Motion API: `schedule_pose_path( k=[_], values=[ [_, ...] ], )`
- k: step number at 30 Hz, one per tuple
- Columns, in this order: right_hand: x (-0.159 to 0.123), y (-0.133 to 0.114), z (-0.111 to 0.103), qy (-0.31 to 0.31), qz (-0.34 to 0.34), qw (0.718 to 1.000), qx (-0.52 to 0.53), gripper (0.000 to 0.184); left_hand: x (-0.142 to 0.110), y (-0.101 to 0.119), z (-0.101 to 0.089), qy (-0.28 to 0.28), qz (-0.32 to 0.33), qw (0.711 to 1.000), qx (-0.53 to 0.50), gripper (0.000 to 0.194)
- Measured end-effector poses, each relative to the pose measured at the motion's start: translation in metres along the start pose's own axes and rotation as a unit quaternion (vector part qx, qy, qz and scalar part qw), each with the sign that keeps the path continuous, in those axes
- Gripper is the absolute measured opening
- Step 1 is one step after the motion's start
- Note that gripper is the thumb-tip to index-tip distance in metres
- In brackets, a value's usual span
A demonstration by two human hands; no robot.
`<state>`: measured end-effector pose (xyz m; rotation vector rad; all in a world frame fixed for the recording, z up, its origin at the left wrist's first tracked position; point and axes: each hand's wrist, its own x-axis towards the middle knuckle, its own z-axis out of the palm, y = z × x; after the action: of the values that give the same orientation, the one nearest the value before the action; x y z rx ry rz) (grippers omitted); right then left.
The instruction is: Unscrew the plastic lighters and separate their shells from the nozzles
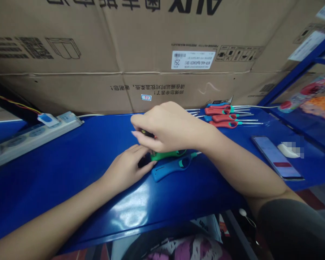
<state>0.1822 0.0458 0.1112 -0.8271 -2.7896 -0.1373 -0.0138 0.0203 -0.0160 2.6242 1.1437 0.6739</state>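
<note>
My right hand (165, 126) arches over the middle of the blue metal shelf (62, 173), its fingertips pinching a small black piece (147, 133). Below it, my left hand (126, 168) closes around the dark end of a green tool handle (166, 155), and the hands nearly touch. A blue-and-teal handled tool (170, 168) with a metal shaft lies against the green handle. Much of the green tool is hidden by my fingers. Several red-and-teal screwdrivers (222, 117) lie in a group at the back of the shelf.
A white power strip (35, 139) with a plugged-in blue adapter lies at the left. A smartphone (276, 157) and a white item sit to the right. Large cardboard cartons (151, 54) rise behind the shelf, with a blue rack frame (295, 68) at right.
</note>
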Motion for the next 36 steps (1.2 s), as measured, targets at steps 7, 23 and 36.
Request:
schedule_pose_path(
  k=[7, 23, 36],
  values=[
    [-0.0013, 0.0, -0.0075, -0.002, 0.051, 0.998, -0.029, 0.032, 0.001, 0.0042, -0.0032, -0.006, -0.004, 1.0, -0.01, 0.019],
    [-0.0027, -0.0003, -0.0069, -0.006, -0.013, 0.999, 0.05, 0.027, 0.0015, 0.0058, -0.0044, -0.011, -0.013, 1.0, -0.005, 0.021],
    [-0.0022, -0.0025, -0.0082, -0.013, -0.011, 1.0, 0.014, 0.026, 0.0012, 0.0042, -0.0035, -0.022, -0.02, 0.999, -0.019, 0.024]
  ],
)
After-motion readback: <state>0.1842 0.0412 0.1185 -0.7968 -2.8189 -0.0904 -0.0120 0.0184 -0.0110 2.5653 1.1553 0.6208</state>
